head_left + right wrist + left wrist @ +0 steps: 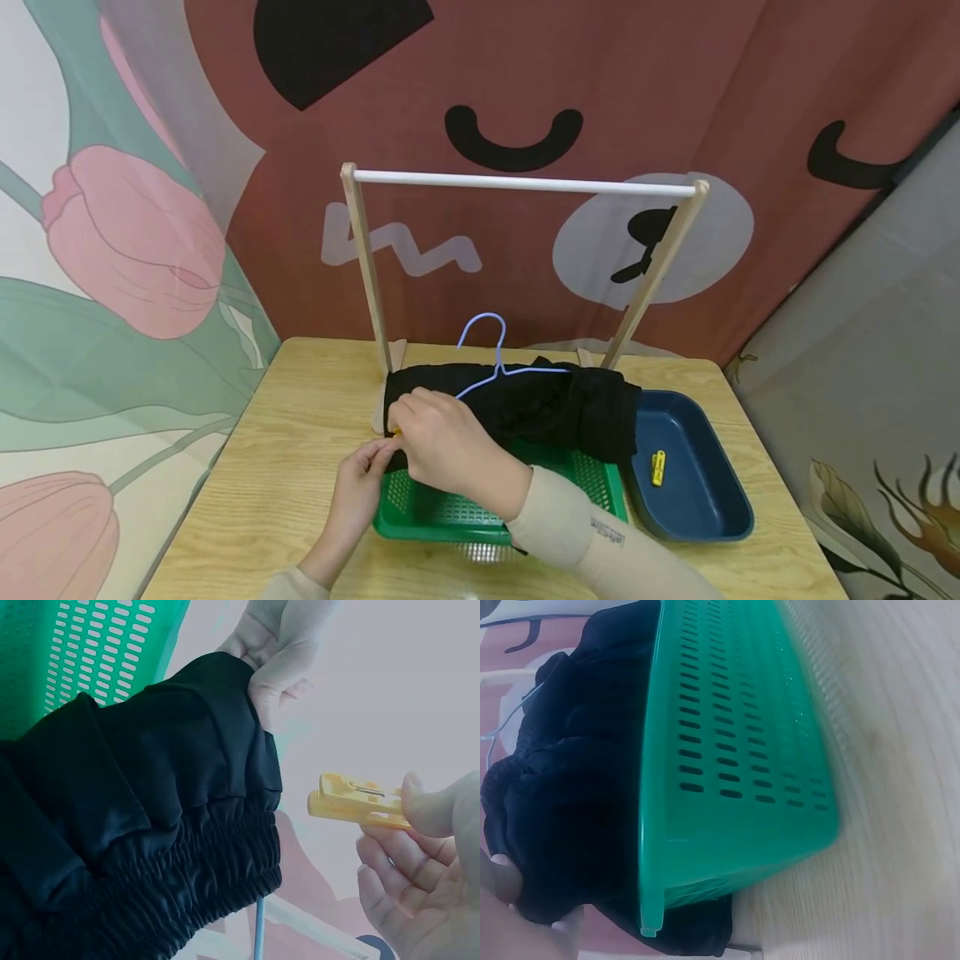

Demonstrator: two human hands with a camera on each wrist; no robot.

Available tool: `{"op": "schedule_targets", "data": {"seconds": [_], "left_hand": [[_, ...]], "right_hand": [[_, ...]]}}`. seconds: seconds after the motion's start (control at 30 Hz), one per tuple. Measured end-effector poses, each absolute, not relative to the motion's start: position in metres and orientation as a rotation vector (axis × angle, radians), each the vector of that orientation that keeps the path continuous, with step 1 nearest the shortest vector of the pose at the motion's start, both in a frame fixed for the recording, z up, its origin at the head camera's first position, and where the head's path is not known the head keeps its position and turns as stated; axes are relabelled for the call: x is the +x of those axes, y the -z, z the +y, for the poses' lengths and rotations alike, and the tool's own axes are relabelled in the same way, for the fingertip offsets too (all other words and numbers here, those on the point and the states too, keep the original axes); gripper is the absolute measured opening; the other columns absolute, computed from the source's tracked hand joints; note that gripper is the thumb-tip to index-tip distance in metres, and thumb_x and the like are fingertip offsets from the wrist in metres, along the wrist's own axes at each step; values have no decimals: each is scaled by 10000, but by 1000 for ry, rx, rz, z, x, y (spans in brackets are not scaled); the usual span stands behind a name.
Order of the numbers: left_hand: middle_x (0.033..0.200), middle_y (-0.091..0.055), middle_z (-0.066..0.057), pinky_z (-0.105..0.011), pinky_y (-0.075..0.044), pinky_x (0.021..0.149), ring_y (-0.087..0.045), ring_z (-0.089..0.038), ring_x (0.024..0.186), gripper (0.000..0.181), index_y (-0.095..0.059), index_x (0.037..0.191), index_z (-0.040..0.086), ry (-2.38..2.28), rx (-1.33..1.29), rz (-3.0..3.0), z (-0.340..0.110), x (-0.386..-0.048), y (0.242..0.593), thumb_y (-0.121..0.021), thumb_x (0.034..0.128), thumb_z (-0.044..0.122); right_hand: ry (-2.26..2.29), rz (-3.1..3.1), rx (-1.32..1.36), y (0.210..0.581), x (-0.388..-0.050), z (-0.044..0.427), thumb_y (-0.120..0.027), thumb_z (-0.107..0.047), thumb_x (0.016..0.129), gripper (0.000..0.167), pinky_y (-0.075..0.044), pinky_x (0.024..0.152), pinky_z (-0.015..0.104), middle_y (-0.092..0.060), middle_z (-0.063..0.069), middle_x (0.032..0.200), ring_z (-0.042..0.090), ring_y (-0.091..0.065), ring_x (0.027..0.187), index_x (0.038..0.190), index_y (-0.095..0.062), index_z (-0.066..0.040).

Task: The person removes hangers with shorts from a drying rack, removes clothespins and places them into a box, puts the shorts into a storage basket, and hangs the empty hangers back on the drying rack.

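Note:
A black garment with a gathered elastic waistband (202,862) lies over a green perforated basket (442,529), with a light blue hanger (498,354) at its far edge. My left hand (360,487) pinches the garment's left edge between thumb and fingers, and the left wrist view shows its fingertips (566,926) against the cloth. Between thumb and fingers of my right hand (427,862) is a yellow clothespin (356,801), a short way from the waistband in the right wrist view. From the head, my right hand covers most of that clothespin.
A wooden rack with a white rail (525,181) stands behind the garment. To the right, a dark blue tray (712,475) holds another yellow clothespin (657,468). All stand on a light wooden table (300,433) before a printed curtain (525,83).

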State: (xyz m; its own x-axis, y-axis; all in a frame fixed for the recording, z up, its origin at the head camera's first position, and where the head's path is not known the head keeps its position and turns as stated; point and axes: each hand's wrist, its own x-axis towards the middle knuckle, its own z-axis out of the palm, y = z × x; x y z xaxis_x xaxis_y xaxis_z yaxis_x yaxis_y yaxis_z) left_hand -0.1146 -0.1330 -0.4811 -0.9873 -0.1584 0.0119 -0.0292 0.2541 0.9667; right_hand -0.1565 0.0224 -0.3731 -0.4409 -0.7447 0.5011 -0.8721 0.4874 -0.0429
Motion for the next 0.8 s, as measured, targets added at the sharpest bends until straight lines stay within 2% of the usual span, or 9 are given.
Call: {"op": "schedule_targets", "data": {"seconds": [0.13, 0.23, 0.53, 0.8], "left_hand": [[1107, -702, -158, -261, -505, 895, -625, -165, 1049, 228, -686, 1117, -75, 1846, 208, -2400, -133, -115, 479, -518, 1028, 50], [1074, -706, -157, -209, -500, 829, -629, -136, 989, 229, -685, 1117, -80, 1840, 224, -2402, -133, -114, 478, -521, 1028, 53], [1058, -707, -174, -204, -503, 797, -624, -95, 941, 198, -695, 1083, -82, 1788, 243, -2402, -132, -115, 481, -545, 1009, 23], [1101, -702, -161, -202, -496, 830, -623, -123, 1004, 218, -697, 1112, -63, 1796, 259, -2413, -133, -114, 480, -544, 1016, 60]], "right_hand": [[-439, -2340, 1330, 369, -150, 30, -785, -99, 836, 115, -466, 643, 172, -620, -28, 797, 101, -535, 714, 852, -671, -111], [-463, -2384, 1303, 366, -145, 37, -805, -191, 851, 146, -485, 677, 171, -631, -30, 830, 95, -545, 742, 895, -689, -115], [-551, -2428, 1238, 365, -135, 67, -832, -213, 824, 234, -512, 723, 230, -639, -10, 873, 119, -569, 769, 949, -674, -94], [-575, -2407, 1167, 372, -134, 97, -850, -192, 799, 270, -473, 638, 238, -588, -28, 811, 99, -506, 710, 923, -628, -100]]}}
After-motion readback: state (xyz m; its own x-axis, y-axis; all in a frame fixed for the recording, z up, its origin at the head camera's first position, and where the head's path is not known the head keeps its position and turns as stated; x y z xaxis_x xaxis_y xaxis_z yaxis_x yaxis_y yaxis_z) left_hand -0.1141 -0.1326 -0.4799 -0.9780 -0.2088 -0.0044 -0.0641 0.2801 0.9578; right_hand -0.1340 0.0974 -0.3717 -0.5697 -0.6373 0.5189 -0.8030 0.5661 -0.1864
